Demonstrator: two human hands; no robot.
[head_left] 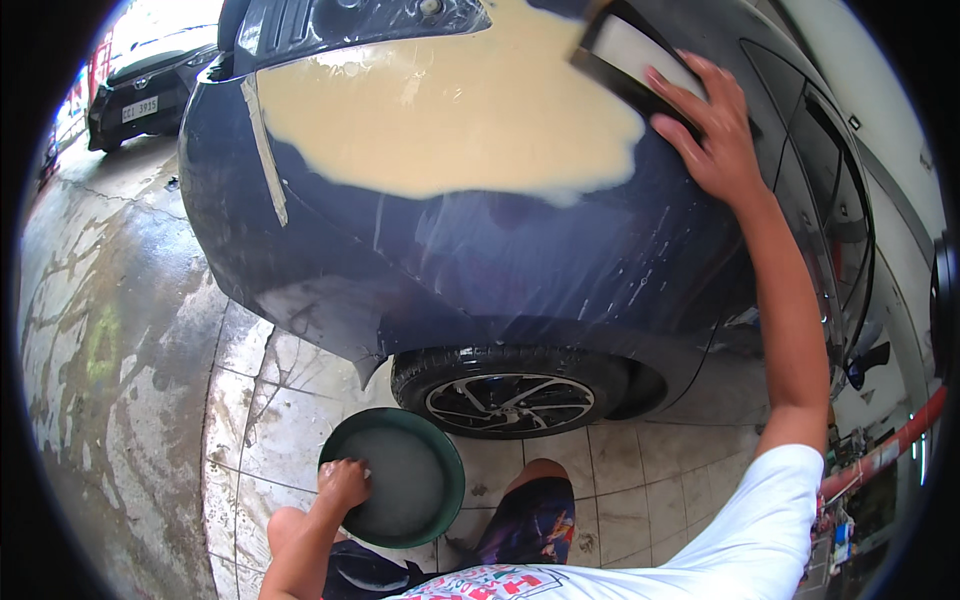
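My right hand (pixel 708 130) grips a sanding block (pixel 632 58), white on its back with dark sheet folded round its edges. It lies at the upper right edge of a wide patch of cream body filler (pixel 450 110) on the dark blue car's rear panel (pixel 480 245). Motion blurs the block's far end. Down at the left, my left hand (pixel 345 483) is closed at the rim of a green basin (pixel 458 470) of cloudy water. Whatever sits in its fingers is too small to name. Wet streaks run down the panel beneath the filler.
Below the panel stands the car's rear wheel (pixel 510 405), close to the basin. A strip of masking tape (pixel 264 150) hangs at the panel's left edge. Another dark car (pixel 150 90) is parked at far left. Dirty tiles (pixel 290 420) cover the floor around my knees.
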